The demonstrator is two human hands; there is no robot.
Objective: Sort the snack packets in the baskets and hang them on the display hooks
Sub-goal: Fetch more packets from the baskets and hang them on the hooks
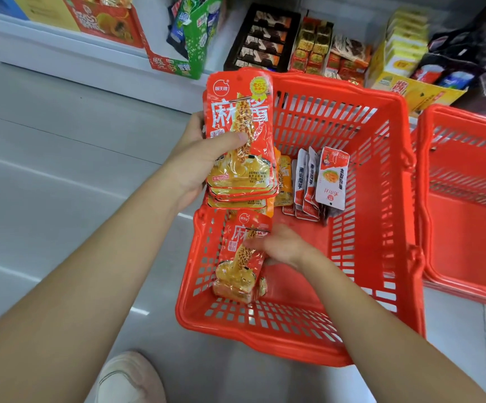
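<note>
The left hand [195, 161] clamped a fanned stack of orange-red snack packets [240, 135] above the red basket [294, 338]'s left rim. The right hand [282, 245], blurred, gripped one matching packet [240, 257] inside its near-left corner. Adding it could loosen the thumb-held stack, I judged, spilling packets. Mid-basket leaned white packets [321, 181]; a second basket [468, 234] stood just beside; no hooks showed.

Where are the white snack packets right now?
In the head view, the white packets lean bunched together inside the red basket, near its middle. They are just right of the orange packet stack gripped by the left hand.
</note>
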